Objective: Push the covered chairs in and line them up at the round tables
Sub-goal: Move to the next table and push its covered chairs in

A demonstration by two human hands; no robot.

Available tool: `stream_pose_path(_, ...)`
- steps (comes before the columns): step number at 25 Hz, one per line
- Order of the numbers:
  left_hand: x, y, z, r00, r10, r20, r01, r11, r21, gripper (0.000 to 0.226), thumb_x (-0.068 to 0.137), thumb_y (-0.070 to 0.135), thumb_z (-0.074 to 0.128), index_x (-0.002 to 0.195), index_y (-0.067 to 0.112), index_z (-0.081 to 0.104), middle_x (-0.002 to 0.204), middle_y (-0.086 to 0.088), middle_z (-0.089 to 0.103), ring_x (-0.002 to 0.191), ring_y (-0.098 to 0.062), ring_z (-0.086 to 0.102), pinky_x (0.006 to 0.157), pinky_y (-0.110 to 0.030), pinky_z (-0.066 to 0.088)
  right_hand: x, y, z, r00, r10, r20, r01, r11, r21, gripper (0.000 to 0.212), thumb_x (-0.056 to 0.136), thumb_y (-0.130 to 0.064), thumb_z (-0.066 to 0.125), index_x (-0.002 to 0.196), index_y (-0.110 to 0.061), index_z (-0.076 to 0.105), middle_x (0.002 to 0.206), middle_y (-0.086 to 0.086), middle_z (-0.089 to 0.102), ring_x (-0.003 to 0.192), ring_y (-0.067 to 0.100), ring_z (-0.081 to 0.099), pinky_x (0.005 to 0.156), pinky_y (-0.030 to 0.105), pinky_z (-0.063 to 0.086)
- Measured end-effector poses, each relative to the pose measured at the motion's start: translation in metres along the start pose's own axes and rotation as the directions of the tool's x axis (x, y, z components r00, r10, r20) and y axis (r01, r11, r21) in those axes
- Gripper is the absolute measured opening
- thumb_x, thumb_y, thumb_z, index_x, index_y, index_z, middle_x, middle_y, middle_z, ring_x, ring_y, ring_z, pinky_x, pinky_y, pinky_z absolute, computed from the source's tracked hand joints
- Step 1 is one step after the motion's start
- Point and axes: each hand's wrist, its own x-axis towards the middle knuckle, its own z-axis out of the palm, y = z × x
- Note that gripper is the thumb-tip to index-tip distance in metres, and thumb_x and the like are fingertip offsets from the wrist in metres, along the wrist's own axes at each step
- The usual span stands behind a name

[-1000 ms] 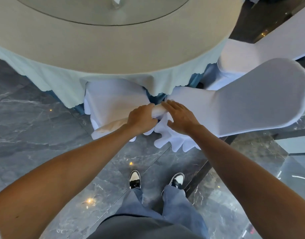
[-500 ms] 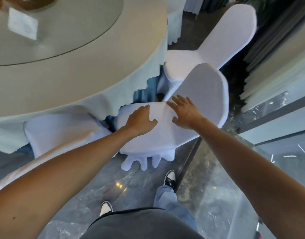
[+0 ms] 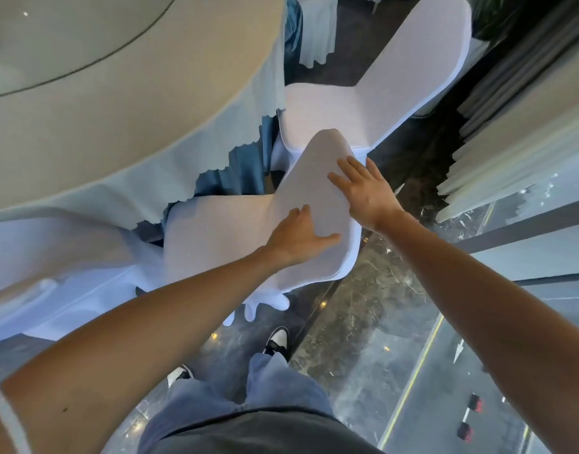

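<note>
— White stretch fabric everywhere. Which chair are the hands on?

— The near covered chair [image 3: 235, 231]. Its seat points left towards the round desk [image 3: 124, 103], with the front edge of the seat tucked just under the scalloped hem of the pale tablecloth [image 3: 216, 158]. The backrest leans to the right, towards the window side.

— And the hands themselves?

— The left hand [image 3: 298, 237] lies flat on the face of the backrest, fingers spread and the thumb stretched out to the right along the fabric. The right hand [image 3: 363, 188] is also spread wide, palm down, pressed against the far right edge of the same backrest. Neither one is closed around anything; both just rest on the cover.

— Any other chairs?

— A second covered chair [image 3: 379, 93] stands just beyond, farther along the desk, its seat facing the tablecloth and its tall back rising to the far right. The top of the near backrest overlaps its seat from this angle; I cannot tell if they touch. A third covered chair [image 3: 52, 257] sits at the left, partly under the cloth.

— The floor?

— Dark polished marble floor [image 3: 363, 290], with the person's black-and-white sneakers [image 3: 276, 339] planted near the chair's skirt.
</note>
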Motion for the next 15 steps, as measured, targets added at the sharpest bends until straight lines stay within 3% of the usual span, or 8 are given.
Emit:
stream_pose_path(4,0.026,0.032,0.033,0.991,-0.078,0.106,0.075,0.997,0.034,0.120,0.062,0.086,0.059,0.151,0.015,0.025,0.151,-0.009,0.040,0.134,-0.030,0.043,0.106,-0.047,0.041,0.008,0.035,0.017,0.989,-0.111,0.098,0.116,0.992,-0.049,0.077,0.086,-0.004,0.067,0.152,-0.019,0.030,0.163,0.011,0.011,0.150,0.031,0.007,0.120,0.050,0.014)
stream_pose_path(7,0.036,0.048,0.062,0.976,-0.129,0.174,0.119,0.991,0.069,0.129,0.065,0.079,0.065,0.157,0.015,0.002,0.158,-0.013,0.026,0.140,-0.035,0.035,0.111,-0.048,0.035,0.018,0.045,0.032,0.964,-0.259,0.056,0.265,0.942,-0.207,0.071,0.080,-0.014,0.078,0.144,-0.017,0.046,0.158,0.011,0.029,0.149,0.035,0.016,0.119,0.054,0.018)
stream_pose_path(10,0.047,0.054,0.084,0.984,-0.175,0.012,0.170,0.968,0.184,0.117,0.076,0.054,0.070,0.155,0.006,-0.002,0.151,-0.013,0.032,0.123,-0.040,0.051,0.096,-0.045,0.047,0.035,0.059,0.038,0.887,-0.457,0.056,0.451,0.837,-0.309,0.048,0.068,-0.012,0.086,0.113,-0.012,0.070,0.122,0.010,0.065,0.135,0.036,0.043,0.115,0.053,0.030)
stream_pose_path(12,0.053,0.054,0.089,0.983,-0.172,-0.061,0.180,0.967,0.178,0.106,0.080,0.039,0.070,0.154,0.007,0.001,0.152,-0.012,0.032,0.110,-0.038,0.059,0.084,-0.043,0.050,0.042,0.064,0.036,0.847,-0.529,0.044,0.511,0.790,-0.338,0.035,0.067,-0.013,0.086,0.099,-0.011,0.073,0.101,0.006,0.070,0.120,0.033,0.055,0.111,0.050,0.037)
stream_pose_path(15,0.056,0.056,0.088,0.986,-0.153,-0.058,0.160,0.978,0.135,0.104,0.081,0.031,0.071,0.154,0.006,0.002,0.154,-0.013,0.029,0.106,-0.035,0.062,0.081,-0.038,0.050,0.048,0.069,0.038,0.805,-0.593,-0.010,0.558,0.764,-0.322,0.030,0.068,-0.014,0.086,0.095,-0.011,0.075,0.092,0.004,0.070,0.105,0.029,0.060,0.114,0.050,0.035)
